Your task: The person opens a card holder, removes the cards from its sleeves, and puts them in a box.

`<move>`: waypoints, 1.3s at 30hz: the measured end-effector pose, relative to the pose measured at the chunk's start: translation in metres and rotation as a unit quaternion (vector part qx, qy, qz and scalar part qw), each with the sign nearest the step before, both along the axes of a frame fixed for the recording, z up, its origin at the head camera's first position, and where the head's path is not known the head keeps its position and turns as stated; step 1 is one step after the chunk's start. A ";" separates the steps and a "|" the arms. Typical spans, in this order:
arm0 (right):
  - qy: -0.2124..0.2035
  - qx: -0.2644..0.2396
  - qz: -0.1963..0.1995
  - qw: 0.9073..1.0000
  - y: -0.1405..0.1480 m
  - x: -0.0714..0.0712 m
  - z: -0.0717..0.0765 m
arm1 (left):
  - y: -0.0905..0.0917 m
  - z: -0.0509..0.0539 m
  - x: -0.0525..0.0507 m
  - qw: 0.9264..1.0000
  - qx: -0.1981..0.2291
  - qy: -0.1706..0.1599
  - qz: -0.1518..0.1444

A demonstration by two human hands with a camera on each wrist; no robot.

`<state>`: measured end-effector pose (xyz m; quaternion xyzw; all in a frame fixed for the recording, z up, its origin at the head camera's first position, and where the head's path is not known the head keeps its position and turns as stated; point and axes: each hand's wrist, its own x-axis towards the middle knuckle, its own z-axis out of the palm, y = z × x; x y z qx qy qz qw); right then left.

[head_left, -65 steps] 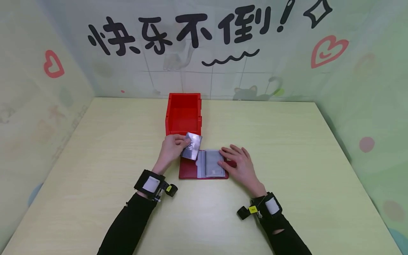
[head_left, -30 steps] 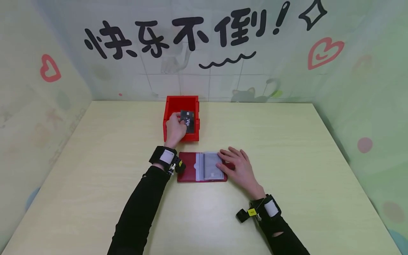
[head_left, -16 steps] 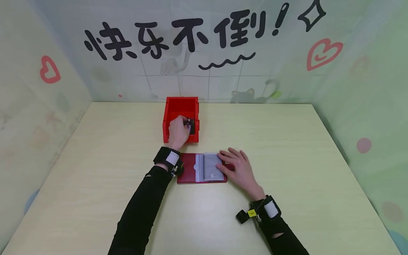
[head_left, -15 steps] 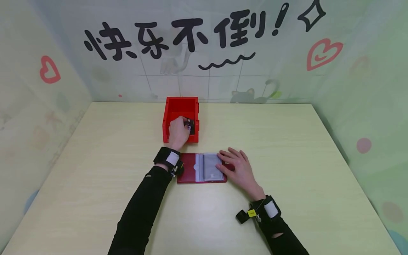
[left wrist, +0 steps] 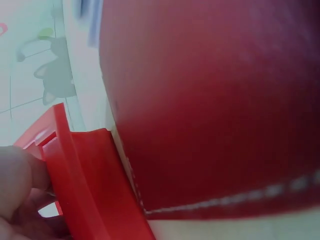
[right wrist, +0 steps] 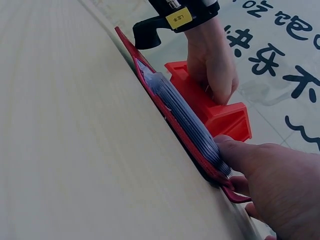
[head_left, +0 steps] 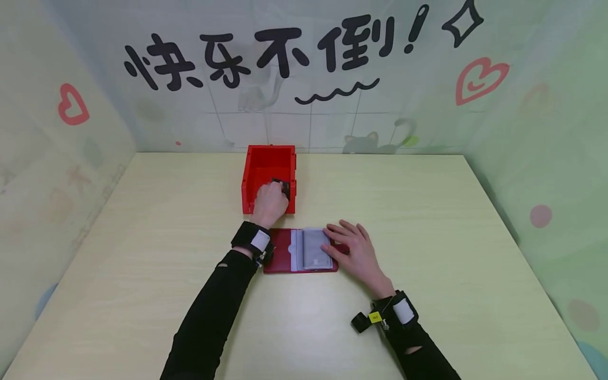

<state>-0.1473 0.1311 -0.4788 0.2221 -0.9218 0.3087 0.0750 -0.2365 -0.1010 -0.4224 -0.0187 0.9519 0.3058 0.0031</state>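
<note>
the card (head_left: 285, 187) is seen in the bin (head_left: 266, 164), just beyond the nearer left hand (head_left: 269, 202), its long axis mostly covered; whether it is gripped cannot be told. the wallet (head_left: 283, 254) is touched by the right hand (head_left: 355, 250), fingers loosely spread.

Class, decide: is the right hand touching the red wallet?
Touching: the right wrist view shows the right hand with its thumb against the clear sleeves of the red wallet.

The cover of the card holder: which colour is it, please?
The card holder's cover is dark red; the left wrist view shows it best.
</note>
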 end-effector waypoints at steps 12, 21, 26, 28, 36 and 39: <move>0.005 0.001 0.000 1.000 0.000 -0.001 0.000 | 0.000 0.007 0.003 0.997 -0.056 -0.045 -0.015; 0.001 -0.003 0.000 1.000 -0.001 -0.001 0.000 | 0.000 0.008 0.015 0.996 -0.084 0.033 -0.015; -0.004 -0.002 0.003 1.000 0.000 -0.001 0.003 | -0.002 0.010 0.047 0.996 0.005 0.081 -0.022; -0.006 0.003 0.006 1.000 0.000 -0.002 0.005 | -0.004 0.012 0.063 0.996 0.044 0.053 -0.054; -0.020 0.052 0.019 0.998 -0.003 -0.007 0.021 | -0.005 -0.002 0.102 0.975 0.108 -0.080 -0.178; -0.023 0.067 0.023 0.997 -0.007 -0.009 0.025 | -0.004 -0.008 0.105 0.974 0.106 -0.088 -0.179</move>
